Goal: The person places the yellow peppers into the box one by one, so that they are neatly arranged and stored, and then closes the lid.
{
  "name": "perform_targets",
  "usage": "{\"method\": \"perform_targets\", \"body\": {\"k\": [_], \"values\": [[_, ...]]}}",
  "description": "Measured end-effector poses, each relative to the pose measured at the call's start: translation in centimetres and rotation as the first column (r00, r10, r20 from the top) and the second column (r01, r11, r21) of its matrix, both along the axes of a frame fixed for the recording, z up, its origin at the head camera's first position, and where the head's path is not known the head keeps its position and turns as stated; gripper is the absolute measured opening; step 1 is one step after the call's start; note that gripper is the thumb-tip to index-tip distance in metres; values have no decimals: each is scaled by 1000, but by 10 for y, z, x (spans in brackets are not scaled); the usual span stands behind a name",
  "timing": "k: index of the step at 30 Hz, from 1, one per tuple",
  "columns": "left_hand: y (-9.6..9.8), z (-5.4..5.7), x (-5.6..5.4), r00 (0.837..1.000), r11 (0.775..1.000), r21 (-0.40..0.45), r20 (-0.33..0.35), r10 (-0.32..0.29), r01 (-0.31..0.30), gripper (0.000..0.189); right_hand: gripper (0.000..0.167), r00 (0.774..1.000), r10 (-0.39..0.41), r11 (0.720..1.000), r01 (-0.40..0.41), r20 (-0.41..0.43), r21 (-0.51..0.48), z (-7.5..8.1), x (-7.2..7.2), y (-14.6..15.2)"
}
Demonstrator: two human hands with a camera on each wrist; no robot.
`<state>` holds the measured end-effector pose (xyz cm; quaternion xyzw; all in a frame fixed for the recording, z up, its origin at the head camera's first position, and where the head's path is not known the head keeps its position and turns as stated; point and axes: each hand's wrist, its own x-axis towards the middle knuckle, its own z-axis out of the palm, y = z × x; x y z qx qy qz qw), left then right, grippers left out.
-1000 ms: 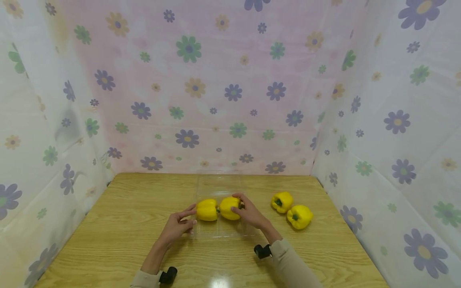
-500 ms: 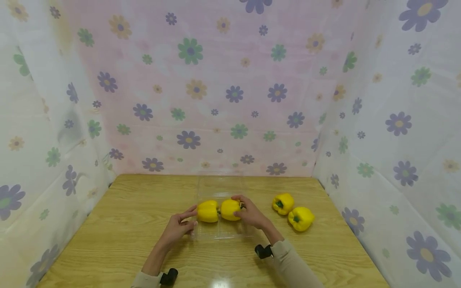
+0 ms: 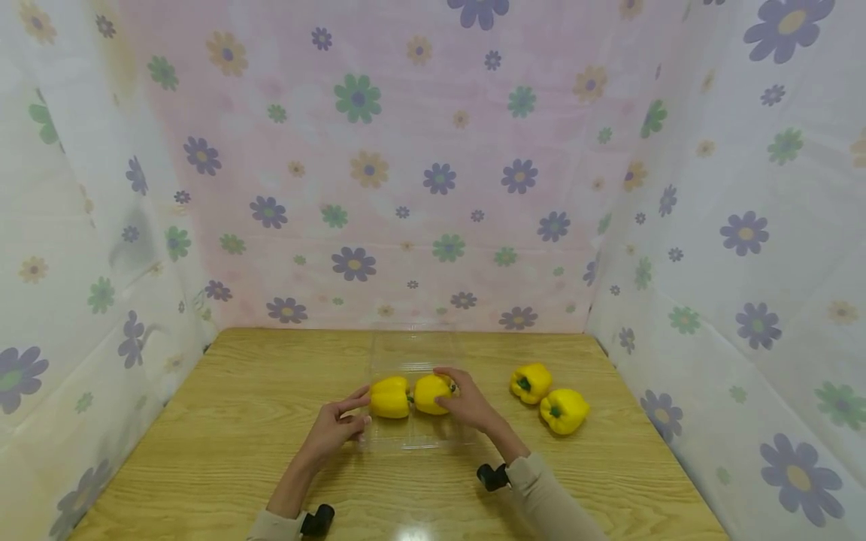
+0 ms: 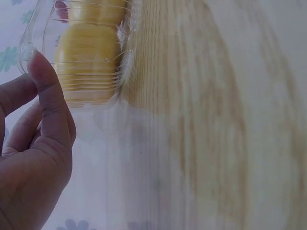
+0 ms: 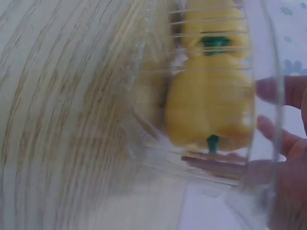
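A clear plastic clamshell container (image 3: 421, 445) lies on the table with its lid folded back. Inside it, two yellow bell peppers lie end to end: a left pepper (image 3: 389, 398) and a right pepper (image 3: 429, 394). My right hand (image 3: 472, 403) holds the right pepper, its thumb on the near side and fingers over the far side. A green stem (image 5: 213, 143) points toward that palm in the right wrist view. With thumb and finger, my left hand (image 3: 331, 428) pinches the container's left rim (image 4: 23, 55), beside the left pepper.
To the right of the container, two more yellow bell peppers lie close together, one farther back (image 3: 531, 382) and one nearer (image 3: 564, 411). Flowered cloth (image 3: 406, 188) encloses the wooden table (image 3: 271, 361) at the back and both sides.
The right thumb has shifted slightly toward the near side of the right pepper. Both peppers in the container and the left hand stay nearly in place; the head view has tilted a little.
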<state>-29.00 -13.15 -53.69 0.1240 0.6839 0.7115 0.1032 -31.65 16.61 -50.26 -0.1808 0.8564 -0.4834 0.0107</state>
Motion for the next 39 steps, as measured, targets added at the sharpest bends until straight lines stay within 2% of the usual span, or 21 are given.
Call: {"method": "perform_targets", "body": {"k": [6, 11, 16, 19, 22, 26, 32, 36, 39], "values": [[0, 0, 0, 1000, 1000, -11, 3, 8, -8, 49, 49, 995, -89, 996, 89, -54, -13, 7, 12, -1], [-1, 2, 0, 1000, 1000, -11, 6, 7, -7, 50, 41, 979, -171, 979, 155, -113, -134, 7, 25, 3], [1, 2, -1, 1000, 1000, -28, -7, 2, -2, 50, 37, 960, -275, 923, 250, -46, -294, -1, 43, 10], [2, 2, -1, 1000, 999, -37, -23, -10, 9, 49, 36, 938, -345, 877, 327, 11, -353, -7, 55, 16], [1, 2, 0, 999, 999, -34, -30, -13, 12, 50, 33, 924, -382, 848, 364, 31, -385, -15, 64, 25], [-1, 2, 2, 1000, 1000, -27, -26, -4, 4, 50, 31, 921, -387, 844, 374, 48, -384, -23, 72, 38], [0, 2, 2, 1000, 999, -40, -24, -3, 2, 51, 36, 901, -418, 844, 433, 117, -316, -31, 76, 61], [0, 2, 2, 1000, 999, -44, -15, 5, -6, 51, 39, 897, -412, 850, 442, 160, -288, -34, 77, 76], [0, 3, 2, 1000, 999, -41, -9, 10, -11, 51, 40, 902, -400, 855, 431, 162, -288, -33, 77, 86]]}}
